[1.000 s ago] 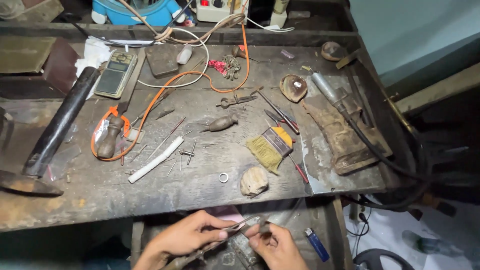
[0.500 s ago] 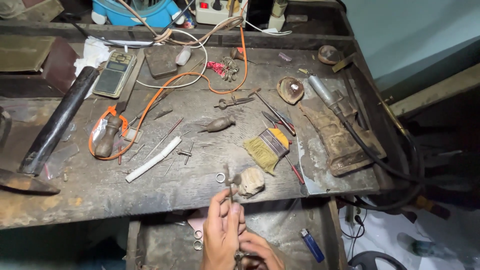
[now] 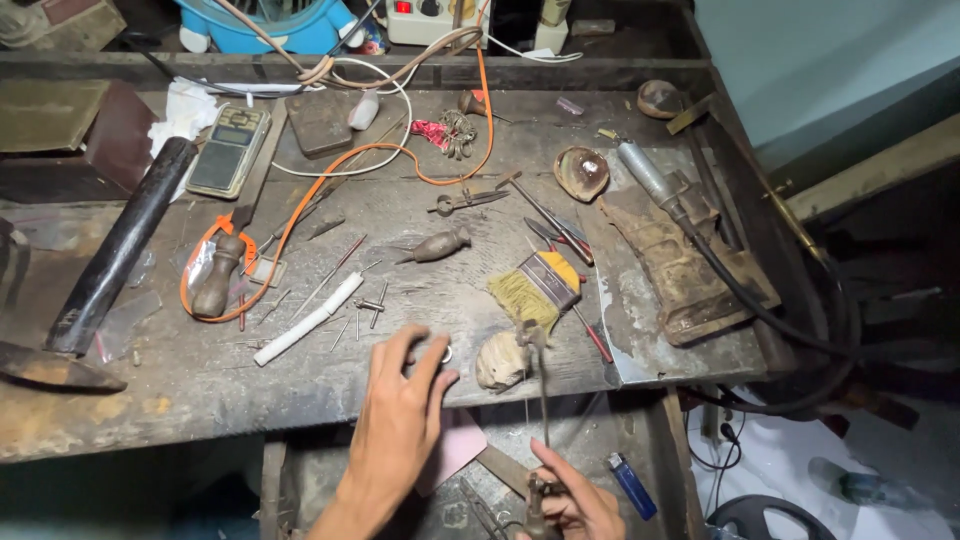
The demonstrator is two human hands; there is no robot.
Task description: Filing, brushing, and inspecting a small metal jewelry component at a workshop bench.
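Note:
My left hand point(image 3: 400, 420) lies on the front of the worn workbench point(image 3: 200, 380), fingers spread over a small metal ring point(image 3: 444, 353). My right hand point(image 3: 572, 500) is low at the bottom edge, closed around the handle of a thin upright tool point(image 3: 541, 400) whose tip reaches up beside a pale shell-like lump point(image 3: 500, 362). A yellow-bristled brush point(image 3: 535, 290) lies just beyond that lump.
A white rod point(image 3: 308, 319), a wooden-handled tool point(image 3: 218, 277) inside an orange cable loop, a dark pear-shaped tool point(image 3: 437, 245), pliers point(image 3: 560, 228), a digital scale point(image 3: 227, 148), a long black bar point(image 3: 120, 245) and a hose handpiece point(image 3: 650, 178) litter the bench. A blue lighter point(image 3: 632, 485) lies in the open drawer.
My left hand rose from the drawer onto the bench edge and spread over the ring. My right hand now holds the thin tool upright.

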